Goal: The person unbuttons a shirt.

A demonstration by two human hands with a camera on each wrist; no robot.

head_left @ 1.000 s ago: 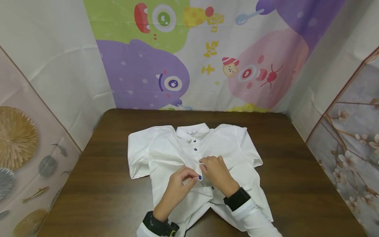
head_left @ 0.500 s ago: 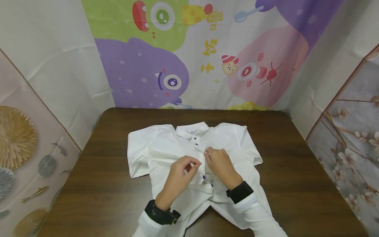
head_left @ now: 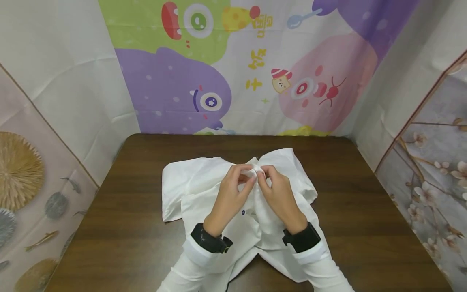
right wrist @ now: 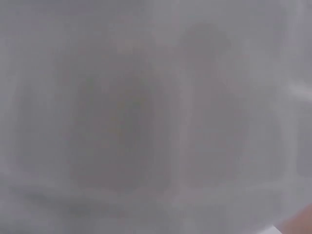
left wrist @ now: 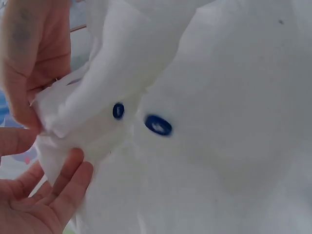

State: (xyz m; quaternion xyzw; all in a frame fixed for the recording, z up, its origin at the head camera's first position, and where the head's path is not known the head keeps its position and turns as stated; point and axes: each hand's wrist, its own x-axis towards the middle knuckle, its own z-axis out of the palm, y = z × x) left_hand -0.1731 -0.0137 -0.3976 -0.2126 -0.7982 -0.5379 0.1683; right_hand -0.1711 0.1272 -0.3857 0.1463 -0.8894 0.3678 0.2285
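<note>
The left hand (head_left: 230,196) and the right hand (head_left: 279,194) are meeting almost fingertip to fingertip, each pinching the front of a white shirt (head_left: 237,231) between thumb and fingers. The cloth is bunching upward between them, and the hands are partly hiding the collar just beyond. The shirt is lying on a brown tabletop (head_left: 127,182), spreading under both hands and reaching back toward the person on the near side. One short sleeve (head_left: 173,196) is stretching out to the left of the left hand; the other short sleeve (head_left: 305,178) is angling out to the right of the right hand. A dark blue button (head_left: 243,212) is showing on the shirt front, just nearer the person than the pinching fingers and between the two wrists. The left wrist view is showing two blue buttons near the gripped edge. The right wrist view is mostly blurring into pale cloth. The person is wearing a black band on each wrist, above long white cuffs. Beyond the hands and the tabletop, a cartoon-printed backdrop (head_left: 249,117) is hanging.
</note>
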